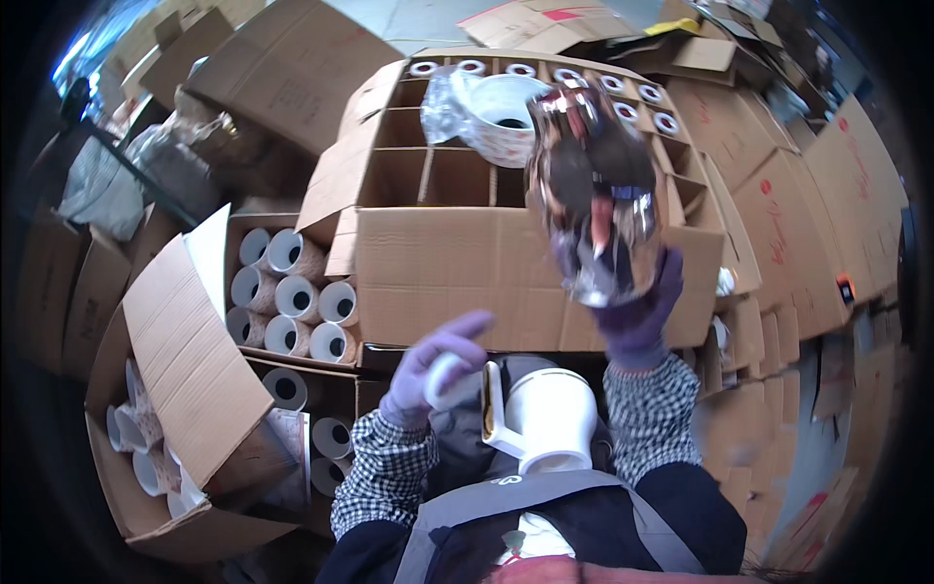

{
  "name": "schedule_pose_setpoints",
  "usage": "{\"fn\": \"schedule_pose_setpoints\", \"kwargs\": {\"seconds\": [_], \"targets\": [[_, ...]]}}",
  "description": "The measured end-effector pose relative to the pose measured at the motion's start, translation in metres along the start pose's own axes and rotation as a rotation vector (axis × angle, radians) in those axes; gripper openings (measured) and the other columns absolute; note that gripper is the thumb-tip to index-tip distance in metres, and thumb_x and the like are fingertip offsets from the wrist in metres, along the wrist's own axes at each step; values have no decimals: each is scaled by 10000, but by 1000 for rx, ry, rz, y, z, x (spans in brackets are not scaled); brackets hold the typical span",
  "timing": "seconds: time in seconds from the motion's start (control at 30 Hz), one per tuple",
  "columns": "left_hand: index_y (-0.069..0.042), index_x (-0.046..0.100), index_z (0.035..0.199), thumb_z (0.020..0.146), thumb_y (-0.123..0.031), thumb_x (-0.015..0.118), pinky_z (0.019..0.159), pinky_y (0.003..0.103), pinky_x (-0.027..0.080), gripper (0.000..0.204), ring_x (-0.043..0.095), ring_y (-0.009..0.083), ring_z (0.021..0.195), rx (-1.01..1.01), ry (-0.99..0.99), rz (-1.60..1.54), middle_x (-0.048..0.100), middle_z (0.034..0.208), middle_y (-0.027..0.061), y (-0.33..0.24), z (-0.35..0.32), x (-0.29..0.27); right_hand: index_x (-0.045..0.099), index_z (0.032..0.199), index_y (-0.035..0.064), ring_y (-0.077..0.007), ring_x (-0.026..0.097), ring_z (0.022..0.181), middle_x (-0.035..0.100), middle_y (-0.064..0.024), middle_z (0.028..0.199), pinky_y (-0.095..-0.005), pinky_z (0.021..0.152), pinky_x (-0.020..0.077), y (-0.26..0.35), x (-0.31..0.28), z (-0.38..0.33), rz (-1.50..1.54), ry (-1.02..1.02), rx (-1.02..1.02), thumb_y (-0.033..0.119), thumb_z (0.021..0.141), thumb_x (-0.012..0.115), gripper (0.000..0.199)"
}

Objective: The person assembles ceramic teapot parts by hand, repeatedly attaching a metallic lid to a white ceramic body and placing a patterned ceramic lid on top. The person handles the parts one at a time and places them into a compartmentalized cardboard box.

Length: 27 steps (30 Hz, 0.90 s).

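My right hand (637,311), in a purple glove, holds up a crinkled clear plastic bag (593,185) over the big divided carton (457,263). My left hand (433,365), also gloved in purple, rests with fingers spread on a white ceramic mug (550,419) that stands in my lap; the mug has a gold-edged handle (493,414). Whether the left hand grips the mug or only touches it is unclear. A patterned white mug (506,117) lies partly wrapped in plastic on top of the carton's dividers.
The carton's far cells hold several upright mugs (642,97). To the left, an open box (292,292) holds several mugs on their sides, and another open box (165,428) lies lower left. Flat and stacked cartons (798,214) fill the right side and the back.
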<state>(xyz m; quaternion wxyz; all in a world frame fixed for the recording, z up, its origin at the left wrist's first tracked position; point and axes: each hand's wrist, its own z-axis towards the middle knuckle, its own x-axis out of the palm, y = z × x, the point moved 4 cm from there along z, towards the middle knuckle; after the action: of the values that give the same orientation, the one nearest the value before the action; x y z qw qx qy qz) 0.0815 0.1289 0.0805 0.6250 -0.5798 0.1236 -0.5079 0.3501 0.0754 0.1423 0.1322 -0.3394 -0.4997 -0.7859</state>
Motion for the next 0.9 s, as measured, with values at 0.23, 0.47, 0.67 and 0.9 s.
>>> {"fn": "schedule_pose_setpoints", "kwargs": {"seconds": [0.23, 0.47, 0.67, 0.9], "targets": [[-3, 668, 1228, 923, -307, 715, 1154, 389, 342, 433, 467, 266, 1378, -365, 385, -179, 505, 1470, 177, 28, -19, 27, 365, 1504, 42, -277, 478, 1367, 460, -171, 1468, -408, 1139, 436, 142, 15, 73, -970, 173, -383, 275, 786, 882, 916], [31, 673, 1224, 927, -312, 731, 1069, 421, 465, 457, 618, 308, 1209, -429, 203, -246, 648, 1293, 181, 32, -48, 4, 315, 1502, -43, -294, 444, 1395, 414, -195, 1491, -345, 1162, 401, 118, -3, 101, -1231, 318, -45, 286, 684, 956, 1090], [19, 644, 1300, 967, -80, 647, 937, 291, 519, 348, 650, 159, 1023, -252, -168, 78, 664, 1146, 73, 18, -51, -7, 532, 1386, 49, -391, 570, 1185, 590, -221, 1297, -484, 994, 473, 11, 85, 153, -1807, 639, -615, 520, 627, 837, 944], [85, 476, 1435, 922, -61, 723, 876, 332, 576, 587, 651, 153, 860, 161, -531, -214, 658, 951, 61, -23, -34, -2, 481, 1440, 138, -404, 605, 1186, 617, -214, 1303, -592, 897, 495, -125, 139, 194, -2507, 993, -153, 429, 604, 851, 960]]}}
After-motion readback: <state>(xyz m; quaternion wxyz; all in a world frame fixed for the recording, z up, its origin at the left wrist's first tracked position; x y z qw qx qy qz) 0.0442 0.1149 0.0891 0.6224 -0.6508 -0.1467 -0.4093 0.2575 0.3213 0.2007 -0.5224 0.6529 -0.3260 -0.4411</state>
